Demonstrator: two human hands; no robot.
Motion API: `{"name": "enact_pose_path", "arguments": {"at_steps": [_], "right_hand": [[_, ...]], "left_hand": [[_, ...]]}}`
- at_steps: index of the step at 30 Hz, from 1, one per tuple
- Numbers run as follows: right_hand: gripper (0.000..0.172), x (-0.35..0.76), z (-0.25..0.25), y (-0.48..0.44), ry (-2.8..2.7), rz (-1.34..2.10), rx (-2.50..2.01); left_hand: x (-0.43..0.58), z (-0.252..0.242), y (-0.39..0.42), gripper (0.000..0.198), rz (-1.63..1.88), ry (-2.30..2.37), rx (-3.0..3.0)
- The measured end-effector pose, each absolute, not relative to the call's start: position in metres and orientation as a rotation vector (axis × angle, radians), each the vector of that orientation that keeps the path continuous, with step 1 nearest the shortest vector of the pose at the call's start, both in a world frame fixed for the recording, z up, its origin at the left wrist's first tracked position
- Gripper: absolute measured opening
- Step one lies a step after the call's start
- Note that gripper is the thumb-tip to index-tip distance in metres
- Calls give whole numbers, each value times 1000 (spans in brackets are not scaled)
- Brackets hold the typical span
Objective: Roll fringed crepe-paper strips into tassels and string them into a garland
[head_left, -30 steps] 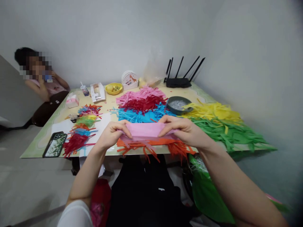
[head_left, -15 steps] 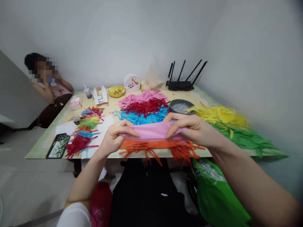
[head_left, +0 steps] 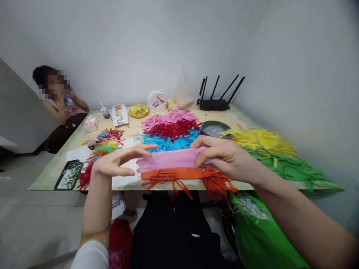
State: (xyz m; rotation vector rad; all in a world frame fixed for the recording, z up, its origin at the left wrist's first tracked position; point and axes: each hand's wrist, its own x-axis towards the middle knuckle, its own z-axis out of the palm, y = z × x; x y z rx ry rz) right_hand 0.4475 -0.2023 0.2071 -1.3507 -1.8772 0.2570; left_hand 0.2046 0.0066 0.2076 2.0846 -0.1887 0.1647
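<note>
My right hand [head_left: 221,157] pinches the right end of a folded pink paper strip [head_left: 168,160], held level just above the table's near edge. My left hand [head_left: 119,161] hovers to the left of the strip with fingers stretched out, holding nothing. Right below the pink strip lies an orange fringed paper strip [head_left: 182,176] that hangs over the table edge.
The table [head_left: 50,168] carries heaps of cut paper: pink [head_left: 171,116], dark red [head_left: 172,129], blue [head_left: 165,142], yellow [head_left: 259,137], green [head_left: 291,164]. There is a grey bowl [head_left: 214,128], a phone [head_left: 68,174], small fringed bundles [head_left: 105,140], a router [head_left: 214,104], a yellow dish [head_left: 138,110]. A person sits at the far left.
My left hand has let go of the pink strip's left end and opened, moving left. My right hand still holds the strip.
</note>
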Motion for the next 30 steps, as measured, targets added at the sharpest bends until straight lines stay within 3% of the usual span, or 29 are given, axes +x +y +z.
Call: {"name": "enact_pose_path", "arguments": {"at_steps": [2,6,13,16,17,21,25,30], "right_hand": [[39,443,210,-202,-1966,223,-1350],[40,437,212,-201,-2068,163,-1348],[36,456,222,-213,-2177,351,-1529],[65,454,222,-208,-2076,341,-1681],[63,450,217,-203,-2020,327,-1704],[19,433,189,-185,-1930,417,-1735],[25,429,172,-187,-1691,499,-1721],[20,426,162,-199,-1348,648,-1499]], "left_hand": [[217,211,5,61,198,-98,2104],[255,205,-15,38,109,70,2238],[256,195,-26,41,87,242,2240],[252,197,-33,37,137,281,2389],[252,197,-36,35,137,269,2426],[251,195,-41,35,137,255,2466],[245,186,-37,31,212,369,2280],[237,171,-35,22,430,412,1969]]}}
